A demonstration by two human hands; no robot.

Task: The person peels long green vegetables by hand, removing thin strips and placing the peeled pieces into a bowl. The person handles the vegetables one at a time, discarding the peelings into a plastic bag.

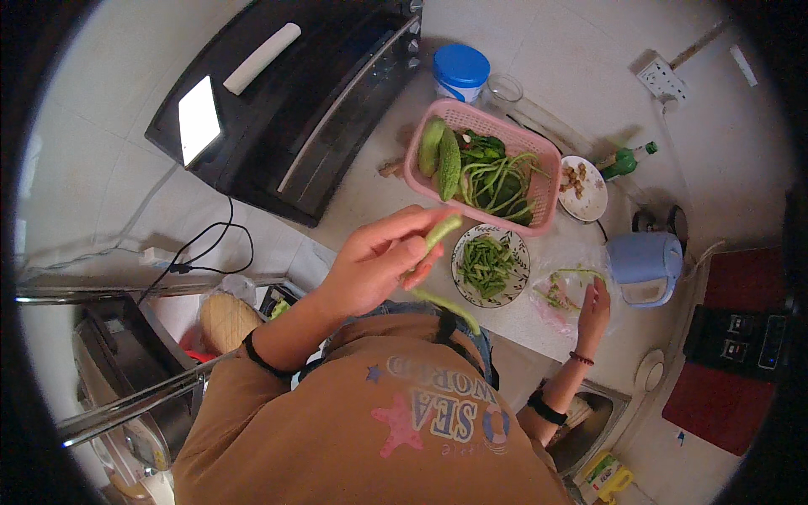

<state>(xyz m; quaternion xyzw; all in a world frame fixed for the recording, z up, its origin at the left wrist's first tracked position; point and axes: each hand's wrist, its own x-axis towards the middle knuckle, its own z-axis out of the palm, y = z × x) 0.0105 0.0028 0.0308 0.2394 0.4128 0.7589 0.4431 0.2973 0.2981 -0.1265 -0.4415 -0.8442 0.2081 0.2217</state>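
My left hand (385, 265) grips a long green bean (449, 308) between thumb and fingers. One end rises past the fingertips and a length hangs below, in front of my shirt. Over a clear plastic bag (546, 303) on the counter is my right hand (595, 309). Thin green strips and scraps (555, 289) lie in that bag, one close to my right fingertips; whether I pinch it is unclear. Between my hands stands a leaf-patterned plate (459, 278) of short cut bean pieces (486, 265).
Behind the plate, a pink basket (505, 226) holds bitter gourds (449, 164), long beans and leafy greens. To the right stand a plate with brown pieces (587, 202), a green bottle (625, 161) and a blue kettle (637, 259). A black oven (303, 95) carries a lit phone (199, 120).
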